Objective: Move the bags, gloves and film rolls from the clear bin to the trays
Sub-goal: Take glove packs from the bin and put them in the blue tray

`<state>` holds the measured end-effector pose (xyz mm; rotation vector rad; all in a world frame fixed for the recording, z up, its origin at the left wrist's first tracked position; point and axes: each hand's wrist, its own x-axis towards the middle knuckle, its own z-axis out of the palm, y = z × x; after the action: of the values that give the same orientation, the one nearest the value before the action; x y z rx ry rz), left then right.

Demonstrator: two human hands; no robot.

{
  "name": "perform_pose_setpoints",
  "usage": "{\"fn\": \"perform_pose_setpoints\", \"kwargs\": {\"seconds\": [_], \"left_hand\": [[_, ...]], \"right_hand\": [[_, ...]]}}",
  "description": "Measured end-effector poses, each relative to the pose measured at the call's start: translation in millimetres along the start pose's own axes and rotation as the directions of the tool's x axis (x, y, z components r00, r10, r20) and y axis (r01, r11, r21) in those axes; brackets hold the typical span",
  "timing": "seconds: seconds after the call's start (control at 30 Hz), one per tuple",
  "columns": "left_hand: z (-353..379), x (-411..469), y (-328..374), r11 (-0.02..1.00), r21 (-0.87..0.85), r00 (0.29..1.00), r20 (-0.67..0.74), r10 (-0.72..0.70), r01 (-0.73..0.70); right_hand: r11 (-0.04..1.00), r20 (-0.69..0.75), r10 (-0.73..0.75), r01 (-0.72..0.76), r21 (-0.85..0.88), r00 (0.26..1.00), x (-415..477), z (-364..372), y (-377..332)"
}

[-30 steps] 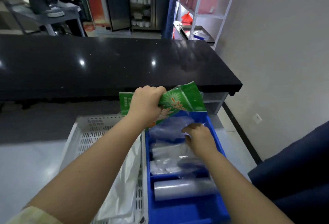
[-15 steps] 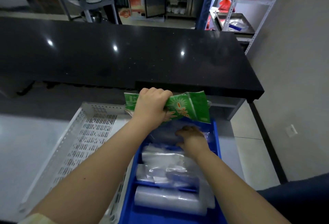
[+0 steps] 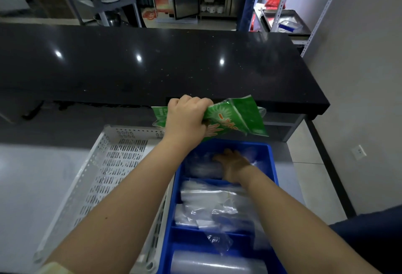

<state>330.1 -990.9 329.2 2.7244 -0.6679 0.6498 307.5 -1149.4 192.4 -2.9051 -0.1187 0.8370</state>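
My left hand (image 3: 186, 117) grips a green printed packet (image 3: 237, 117) and holds it above the far end of the blue divided tray (image 3: 273, 165). My right hand (image 3: 233, 166) lies palm down on clear plastic bags (image 3: 201, 166) in the tray's far compartment; whether it grips them I cannot tell. The middle compartment holds more clear bags (image 3: 215, 204). A clear film roll (image 3: 217, 263) lies in the nearest compartment. A white perforated tray (image 3: 113, 165) stands to the left of the blue one, partly hidden by my left arm.
A long black counter (image 3: 152, 67) runs across just beyond the trays. A metal shelf rack (image 3: 304, 1) with a steel tray stands at the back right. A wall with a socket (image 3: 358, 151) is on the right. A person stands by a grey cart at the back left.
My right hand has slid further into the blue tray's far compartment, onto the clear bags. My left hand has kept the green packet above the tray. The camera has tilted down and closer.
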Motion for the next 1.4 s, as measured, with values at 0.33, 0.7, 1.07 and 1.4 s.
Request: {"fn": "perform_pose_setpoints", "kwargs": {"seconds": [0.33,0.7,1.07,1.4], "left_hand": [[-12.4,-13.2,-6.8,0.996,-0.071,0.999,-0.014,-0.050,0.049],[-25.0,-1.2,25.7,0.984,-0.177,0.995,0.086,0.047,-0.031],[38.6,-7.4,36.4,0.991,-0.119,0.914,0.391,0.109,-0.067],[64.1,-39.2,14.4,0.974,-0.035,0.973,0.036,0.226,-0.225]], "right_hand": [[0.999,0.031,0.033,-0.034,0.041,0.999,-17.1,-23.2,-18.1],[0.965,-0.669,-0.260,0.194,-0.174,0.696,-131.3,-17.8,-4.2],[0.996,-0.690,-0.086,0.050,-0.072,0.719,-160.8,-1.4,13.7],[0.999,-0.645,-0.049,0.021,-0.050,0.763,-148.4,2.3,20.5]]}}
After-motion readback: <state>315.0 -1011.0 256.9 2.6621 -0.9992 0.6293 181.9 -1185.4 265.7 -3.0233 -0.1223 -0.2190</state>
